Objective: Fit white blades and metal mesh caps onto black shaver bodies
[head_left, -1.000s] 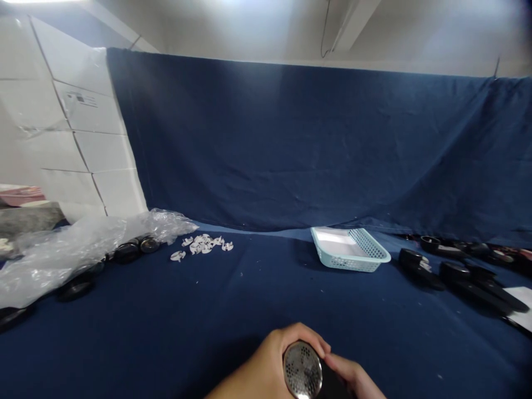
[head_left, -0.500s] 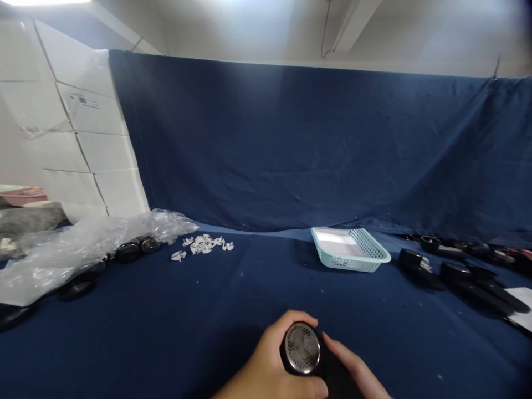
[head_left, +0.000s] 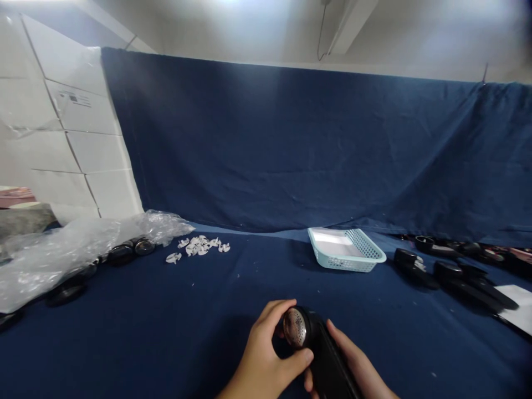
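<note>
A black fabric shaver with a round, perforated metal head is held over the blue cloth, its head tilted to the left. My left hand curls around that head, thumb below and fingers above it. The black handle rests in my right hand, whose thumb lies along its right side while fingertips show underneath. Farther off on the cloth lies a small pile of white plastic parts.
A light blue basket with white paper inside stands at the back. Several black shaver bodies lie to the right, near a white sheet. Clear plastic bags partly cover black round pieces on the left. A blue curtain hangs behind.
The shaver has turned so its metal head faces left instead of up toward me, and more of the handle shows. My left hand has loosened and shifted slightly left around the head.
</note>
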Demonstrator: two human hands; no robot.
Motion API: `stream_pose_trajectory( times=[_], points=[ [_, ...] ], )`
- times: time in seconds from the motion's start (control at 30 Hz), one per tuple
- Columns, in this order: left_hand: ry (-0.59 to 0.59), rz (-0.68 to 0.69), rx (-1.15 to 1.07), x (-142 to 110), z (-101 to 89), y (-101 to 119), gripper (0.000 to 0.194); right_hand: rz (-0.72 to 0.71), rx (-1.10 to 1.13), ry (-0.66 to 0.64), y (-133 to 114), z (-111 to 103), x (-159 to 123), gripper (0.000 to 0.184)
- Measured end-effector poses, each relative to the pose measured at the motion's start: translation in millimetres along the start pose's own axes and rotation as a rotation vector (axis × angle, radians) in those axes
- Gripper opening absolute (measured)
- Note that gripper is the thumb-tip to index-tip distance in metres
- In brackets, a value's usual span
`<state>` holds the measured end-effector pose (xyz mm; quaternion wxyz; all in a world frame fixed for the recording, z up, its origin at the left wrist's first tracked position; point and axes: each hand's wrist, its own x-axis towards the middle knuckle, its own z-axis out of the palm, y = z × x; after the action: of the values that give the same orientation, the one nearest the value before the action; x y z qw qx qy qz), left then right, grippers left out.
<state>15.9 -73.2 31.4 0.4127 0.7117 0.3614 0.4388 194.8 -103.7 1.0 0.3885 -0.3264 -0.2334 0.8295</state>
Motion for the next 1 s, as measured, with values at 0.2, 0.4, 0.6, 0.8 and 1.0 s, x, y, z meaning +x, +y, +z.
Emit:
stream_pose_trajectory(
  times=[0.2,0.4,0.6,0.8,1.0],
  points=[
    [0.023,-0.006,0.063,-1,2.3,0,0.061,-0.018,-0.012,-0.007,-3,-1,-2,0.066],
    [0.021,0.025,0.129,0,2.0,-5,0.062,0.000,-0.027,-0.007,-6,4,-3,0.067],
    [0.017,-0.009,0.157,-1,2.4,-7,0.059,0.020,-0.024,0.021,-5,10,-13,0.068],
    [0.016,-0.037,0.179,-1,3.6,-6,0.053,-0.019,-0.008,0.055,-7,16,-17,0.060],
    [0.019,-0.033,0.179,0,4.2,-9,0.053,-0.017,-0.008,0.058,-11,19,-20,0.060]
  ],
)
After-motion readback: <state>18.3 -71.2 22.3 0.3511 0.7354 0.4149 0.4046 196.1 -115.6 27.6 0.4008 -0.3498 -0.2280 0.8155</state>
